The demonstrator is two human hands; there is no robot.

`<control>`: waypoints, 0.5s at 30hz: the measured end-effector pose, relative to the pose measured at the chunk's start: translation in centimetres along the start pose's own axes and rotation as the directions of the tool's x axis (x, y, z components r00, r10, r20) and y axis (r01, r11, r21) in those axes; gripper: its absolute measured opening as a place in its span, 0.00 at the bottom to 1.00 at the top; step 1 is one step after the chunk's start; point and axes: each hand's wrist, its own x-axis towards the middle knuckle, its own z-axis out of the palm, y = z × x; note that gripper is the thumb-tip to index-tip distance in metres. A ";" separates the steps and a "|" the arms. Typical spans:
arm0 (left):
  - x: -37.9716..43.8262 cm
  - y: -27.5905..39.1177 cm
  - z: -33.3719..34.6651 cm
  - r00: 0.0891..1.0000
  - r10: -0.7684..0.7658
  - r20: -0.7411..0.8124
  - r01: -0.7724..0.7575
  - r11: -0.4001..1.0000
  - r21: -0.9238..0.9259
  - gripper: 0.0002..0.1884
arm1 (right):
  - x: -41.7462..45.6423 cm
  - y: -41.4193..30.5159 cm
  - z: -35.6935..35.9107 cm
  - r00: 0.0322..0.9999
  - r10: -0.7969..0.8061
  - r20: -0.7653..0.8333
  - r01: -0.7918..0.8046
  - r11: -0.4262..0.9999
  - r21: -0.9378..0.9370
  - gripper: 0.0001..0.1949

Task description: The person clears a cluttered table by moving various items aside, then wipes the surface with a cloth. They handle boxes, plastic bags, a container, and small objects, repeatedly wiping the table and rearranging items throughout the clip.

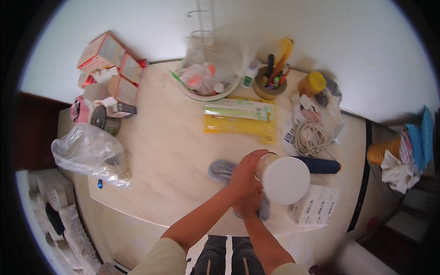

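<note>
A jar with a wide white lid (286, 180) is tilted towards the camera above the table's right part. My left hand (245, 175) reaches over and grips the side of this jar. Lower down, my right hand (249, 202) is closed against the jar's underside, partly hidden by my left wrist; whether it grips the jar too does not show clearly. Grey knitted fabric (221, 170), perhaps socks, lies on the table under and beside both hands. A dark blue rolled item (319, 165) lies just behind the jar, and a white printed pack (314, 206) stands at its right.
Yellow and green flat packs (240, 129) lie behind my hands. Farther back are a basin (209, 98) holding plastic bags and a tape roll (270, 92) holding pens and a comb. Coiled cable (310, 139) lies right. Boxes (125, 89) and a clear plastic bag (91, 151) sit left.
</note>
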 end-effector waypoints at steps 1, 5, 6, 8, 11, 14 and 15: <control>0.1 0.3 -1.2 0.999 0.001 -0.047 -0.004 0.998 -0.068 0.39 | -0.2 0.4 -0.2 0.999 -0.051 -0.017 0.049 0.994 -0.095 0.37; -2.8 -3.9 -7.7 0.976 0.055 -0.211 -0.066 0.997 -0.049 0.28 | 0.5 -0.1 -0.5 0.974 -0.178 -0.140 0.169 0.983 -0.070 0.32; -3.4 -5.8 -9.6 0.973 -0.034 -0.228 0.049 0.997 0.062 0.27 | 0.7 -0.6 -0.9 0.972 -0.172 -0.161 0.168 0.985 -0.038 0.31; -2.5 -5.8 -12.8 0.932 -0.005 -0.363 0.122 0.946 0.301 0.28 | 0.9 0.1 -1.1 0.972 -0.172 -0.162 0.163 0.984 -0.066 0.31; -1.0 -6.2 -19.0 0.845 -0.012 -0.534 0.139 0.970 0.199 0.30 | 0.7 0.2 -0.9 0.967 -0.183 -0.176 0.173 0.982 -0.069 0.31; 1.5 -8.4 -23.7 0.837 -0.065 -0.544 0.078 0.997 0.002 0.39 | 0.9 0.0 -1.1 0.964 -0.201 -0.174 0.192 0.979 -0.067 0.27; 2.6 -8.7 -25.0 0.850 -0.043 -0.524 0.092 0.993 0.068 0.39 | 1.0 -0.1 -1.2 0.963 -0.207 -0.171 0.199 0.978 -0.064 0.26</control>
